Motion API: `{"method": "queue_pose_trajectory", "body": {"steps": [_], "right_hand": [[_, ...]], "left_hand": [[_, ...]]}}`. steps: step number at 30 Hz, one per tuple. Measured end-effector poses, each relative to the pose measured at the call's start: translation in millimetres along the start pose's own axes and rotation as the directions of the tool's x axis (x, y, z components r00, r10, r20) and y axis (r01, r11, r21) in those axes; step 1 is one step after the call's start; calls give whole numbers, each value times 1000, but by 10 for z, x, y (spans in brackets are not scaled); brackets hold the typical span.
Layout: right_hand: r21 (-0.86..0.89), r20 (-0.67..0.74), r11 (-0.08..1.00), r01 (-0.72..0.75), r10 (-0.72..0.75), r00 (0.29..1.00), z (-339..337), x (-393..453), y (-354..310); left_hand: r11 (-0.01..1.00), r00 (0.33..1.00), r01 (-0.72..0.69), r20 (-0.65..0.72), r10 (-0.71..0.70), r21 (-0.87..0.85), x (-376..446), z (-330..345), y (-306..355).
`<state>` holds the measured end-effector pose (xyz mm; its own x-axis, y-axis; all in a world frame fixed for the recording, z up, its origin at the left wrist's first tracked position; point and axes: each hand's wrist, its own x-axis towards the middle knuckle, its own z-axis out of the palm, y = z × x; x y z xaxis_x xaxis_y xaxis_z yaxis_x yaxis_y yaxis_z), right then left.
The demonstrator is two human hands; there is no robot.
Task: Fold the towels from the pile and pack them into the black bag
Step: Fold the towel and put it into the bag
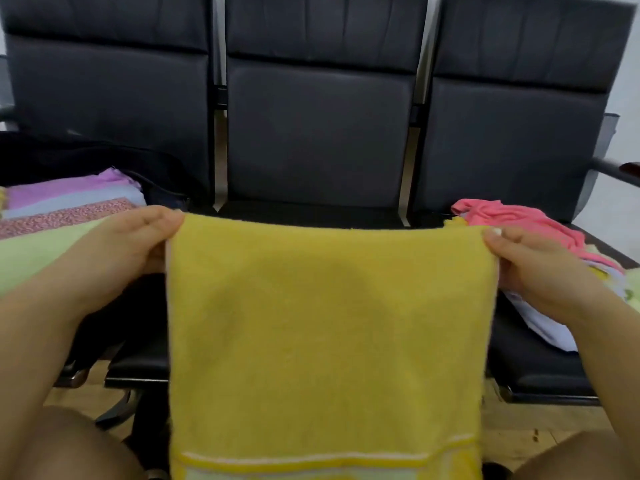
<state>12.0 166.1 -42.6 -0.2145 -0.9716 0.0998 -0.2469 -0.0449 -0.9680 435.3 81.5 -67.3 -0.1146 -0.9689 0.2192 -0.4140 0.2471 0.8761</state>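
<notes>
Yellow towel (pixel 329 334) hangs stretched between 2 hands: left hand (pixel 117 251) and right hand (pixel 540 268) each pinch a top corner. Folded towels (pixel 65 209) sit in black bag (pixel 83 157) left; unfolded pile (pixel 533 226) on seat right.

A row of three joined black padded chairs (pixel 317 133) fills the view, each backrest split by a horizontal seam. Silver metal uprights (pixel 220 157) show in the gaps between the backrests. A dark armrest (pixel 614 169) juts out at the row's right end. Behind the chairs, a pale wall (pixel 627 81) appears. Below the seats, a tan wooden floor (pixel 540 431) is visible, and dark metal chair legs (pixel 117 407) stand on it.
</notes>
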Motion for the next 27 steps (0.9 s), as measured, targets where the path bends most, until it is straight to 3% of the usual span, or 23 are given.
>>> {"method": "queue_pose_trajectory", "body": {"steps": [3, 5, 8, 12, 16, 19, 21, 24, 26, 27], "right_hand": [[-479, -95, 873, 96, -161, 982, -30, 130, 198], [-610, -139, 789, 76, -200, 970, -19, 219, 240], [-636, -191, 771, 44, -212, 958, 25, 393, 300], [-485, -286, 874, 25, -186, 940, 146, 662, 456], [-522, -284, 852, 40, -218, 934, 291, 917, 585], [-436, -21, 898, 61, -78, 997, 452, 981, 688], [-488, 117, 873, -1, 66, 991, 566, 951, 694], [-779, 217, 625, -54, 350, 911, 628, 925, 750], [-917, 240, 398, -8, 569, 787, 662, 916, 828], [-940, 240, 341, 18, 620, 747, 682, 923, 873]], "left_hand": [[961, 997, -7, -67, 27, 276, 94, 168, 31], [927, 996, 21, -88, 13, 374, 160, 256, 45], [947, 991, 93, -120, -58, 309, 329, 374, 17], [989, 972, 146, -181, -148, -21, 583, 550, -107], [996, 972, 91, -219, -90, -4, 880, 742, -310], [986, 990, 81, 102, -96, 144, 954, 961, -353], [939, 936, 126, 274, -219, 320, 907, 1117, -322], [714, 798, 65, 393, -457, 697, 820, 1260, -319], [555, 680, -27, 422, -599, 831, 792, 1304, -362], [517, 655, -55, 421, -627, 854, 792, 1328, -383]]}}
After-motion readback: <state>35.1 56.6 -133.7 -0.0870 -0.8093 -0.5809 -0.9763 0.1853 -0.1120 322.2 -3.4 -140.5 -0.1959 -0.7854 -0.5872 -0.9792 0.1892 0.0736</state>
